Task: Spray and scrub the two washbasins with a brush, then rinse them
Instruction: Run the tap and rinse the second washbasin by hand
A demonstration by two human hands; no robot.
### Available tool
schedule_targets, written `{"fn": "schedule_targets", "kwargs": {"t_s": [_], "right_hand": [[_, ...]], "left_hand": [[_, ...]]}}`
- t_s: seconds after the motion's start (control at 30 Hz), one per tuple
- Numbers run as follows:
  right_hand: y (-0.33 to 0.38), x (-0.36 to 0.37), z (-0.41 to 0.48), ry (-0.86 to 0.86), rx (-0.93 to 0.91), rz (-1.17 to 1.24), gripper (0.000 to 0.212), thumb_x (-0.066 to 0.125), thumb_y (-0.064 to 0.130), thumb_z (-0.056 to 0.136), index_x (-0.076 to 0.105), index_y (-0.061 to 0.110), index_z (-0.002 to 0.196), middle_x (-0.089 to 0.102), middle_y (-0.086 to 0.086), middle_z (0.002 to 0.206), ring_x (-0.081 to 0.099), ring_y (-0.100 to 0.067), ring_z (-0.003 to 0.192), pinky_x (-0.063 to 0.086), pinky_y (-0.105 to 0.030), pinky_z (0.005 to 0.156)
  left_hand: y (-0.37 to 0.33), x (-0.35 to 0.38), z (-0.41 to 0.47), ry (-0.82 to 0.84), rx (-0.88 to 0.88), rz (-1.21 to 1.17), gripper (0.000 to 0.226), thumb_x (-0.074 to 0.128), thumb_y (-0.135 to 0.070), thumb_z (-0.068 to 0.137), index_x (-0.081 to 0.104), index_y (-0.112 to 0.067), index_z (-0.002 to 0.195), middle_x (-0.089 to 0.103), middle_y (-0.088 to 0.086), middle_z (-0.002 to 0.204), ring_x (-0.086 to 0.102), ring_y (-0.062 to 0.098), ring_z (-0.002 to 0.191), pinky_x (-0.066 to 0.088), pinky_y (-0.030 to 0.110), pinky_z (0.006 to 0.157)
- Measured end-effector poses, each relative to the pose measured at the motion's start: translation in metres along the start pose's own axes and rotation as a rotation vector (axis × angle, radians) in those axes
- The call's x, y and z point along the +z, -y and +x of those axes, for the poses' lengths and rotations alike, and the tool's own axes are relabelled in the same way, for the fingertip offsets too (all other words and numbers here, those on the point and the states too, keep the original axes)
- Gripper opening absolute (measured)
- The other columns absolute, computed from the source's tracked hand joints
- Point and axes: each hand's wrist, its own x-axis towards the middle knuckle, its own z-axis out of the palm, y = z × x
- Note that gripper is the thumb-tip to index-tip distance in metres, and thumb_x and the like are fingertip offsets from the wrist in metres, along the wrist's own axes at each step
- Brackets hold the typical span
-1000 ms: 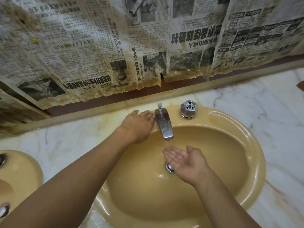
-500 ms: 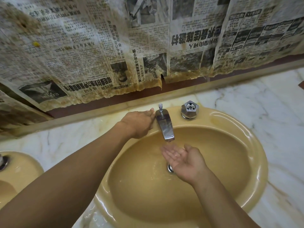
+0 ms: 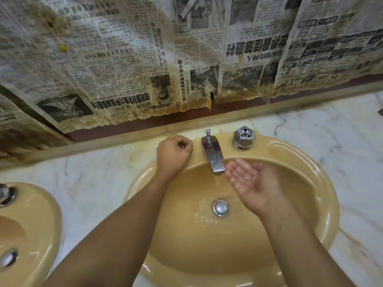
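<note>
A yellow washbasin (image 3: pixel 310 162) fills the middle of the view, and a thin stream of water runs from its chrome spout (image 3: pixel 213 156) toward the drain plug (image 3: pixel 220 207). My left hand (image 3: pixel 174 154) grips the left tap handle on the rim; the handle is almost hidden under my curled fingers. To the right of the spout's tip, my right hand (image 3: pixel 250 183) is held palm up and wet, holding nothing. The right tap handle (image 3: pixel 244 137) stands free. A second yellow washbasin (image 3: pixel 41 214) shows at the left edge. No brush or spray bottle is in view.
White marble counter (image 3: pixel 93 172) surrounds both basins. Stained newspaper (image 3: pixel 186 48) covers the wall behind, above a low ledge. The left basin's tap fitting (image 3: pixel 6 195) sits at the frame edge.
My left hand's fingers have curled round the left tap handle, where they lay flat before. My right hand has moved from under the stream up to the right of the spout.
</note>
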Motion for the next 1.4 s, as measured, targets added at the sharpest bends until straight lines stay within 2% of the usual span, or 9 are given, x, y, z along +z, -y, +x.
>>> {"fn": "schedule_targets", "kwargs": {"t_s": [0.27,0.47,0.57,0.73,0.97,1.07,1.17,1.27,1.4], "right_hand": [[-0.001,0.105,-0.025,0.304,-0.163,-0.624,0.040,0.044,0.027,0.109,0.056,-0.007,0.127,0.063,-0.025,0.124,0.064,-0.034,0.117,0.051,-0.044,0.106],[-0.003,0.059,-0.007,-0.018,-0.432,-0.349,0.023,0.052,0.011,0.100,0.068,-0.005,0.105,0.073,-0.019,0.098,0.073,-0.026,0.080,0.059,-0.031,0.075],[-0.015,0.016,0.013,-0.210,-0.281,-0.330,0.025,0.046,0.014,0.101,0.067,-0.001,0.102,0.070,-0.017,0.100,0.067,-0.023,0.073,0.056,-0.033,0.073],[-0.041,-0.005,0.031,-0.054,0.180,-0.051,0.044,0.039,0.030,0.109,0.058,-0.006,0.126,0.073,-0.025,0.099,0.074,-0.036,0.088,0.061,-0.045,0.073],[-0.037,-0.008,0.015,0.010,0.215,-0.108,0.028,0.048,0.015,0.097,0.069,0.000,0.089,0.071,-0.013,0.075,0.071,-0.022,0.058,0.062,-0.030,0.058],[-0.025,-0.014,-0.009,0.021,0.191,-0.179,0.029,0.046,0.015,0.096,0.070,-0.001,0.090,0.072,-0.013,0.074,0.071,-0.022,0.058,0.062,-0.031,0.057],[-0.008,-0.002,-0.028,0.063,0.104,-0.217,0.034,0.043,0.017,0.100,0.069,-0.005,0.100,0.074,-0.017,0.081,0.075,-0.026,0.064,0.063,-0.033,0.058],[0.001,0.031,-0.039,0.170,0.035,-0.312,0.040,0.040,0.020,0.105,0.066,-0.010,0.109,0.074,-0.026,0.101,0.076,-0.034,0.088,0.064,-0.039,0.073],[-0.003,0.090,-0.035,0.269,-0.054,-0.476,0.039,0.041,0.021,0.107,0.058,-0.012,0.120,0.067,-0.031,0.118,0.069,-0.039,0.109,0.058,-0.043,0.094]], "left_hand": [[0.007,0.001,-0.013,-0.046,-0.050,-0.249,0.007,0.072,-0.026,0.091,0.066,-0.026,0.093,0.067,-0.005,0.094,0.058,-0.001,0.080,0.045,0.018,0.071],[0.020,-0.004,-0.020,0.065,-0.105,-0.432,0.028,0.041,-0.027,0.111,0.067,-0.021,0.118,0.063,-0.007,0.121,0.058,0.002,0.110,0.043,0.018,0.098],[0.020,0.000,-0.021,0.018,-0.080,-0.429,0.033,0.034,-0.021,0.113,0.067,-0.017,0.118,0.063,-0.003,0.119,0.055,-0.008,0.104,0.039,0.010,0.094],[0.016,0.006,-0.019,-0.085,-0.090,-0.438,0.036,0.033,-0.017,0.112,0.069,-0.014,0.108,0.069,-0.003,0.102,0.058,-0.007,0.091,0.040,0.006,0.082],[0.020,0.006,-0.020,-0.117,-0.074,-0.373,0.036,0.036,-0.028,0.110,0.072,-0.022,0.105,0.071,-0.014,0.104,0.062,0.001,0.100,0.042,0.011,0.081],[0.018,0.005,-0.021,-0.110,-0.090,-0.347,0.024,0.048,-0.028,0.108,0.071,-0.023,0.107,0.070,-0.014,0.106,0.062,-0.001,0.098,0.043,0.010,0.079],[0.014,0.005,-0.024,-0.075,-0.091,-0.320,0.011,0.067,-0.026,0.097,0.067,-0.024,0.108,0.067,-0.012,0.105,0.061,-0.005,0.091,0.041,0.008,0.074],[0.013,0.009,-0.027,-0.097,-0.044,-0.301,0.027,0.080,-0.024,0.088,0.064,-0.021,0.110,0.064,-0.008,0.103,0.060,-0.005,0.086,0.041,0.005,0.074],[0.016,0.009,-0.026,-0.090,0.022,-0.305,0.033,0.063,-0.042,0.087,0.064,-0.019,0.110,0.060,-0.004,0.102,0.059,0.005,0.085,0.043,0.012,0.072]]}}
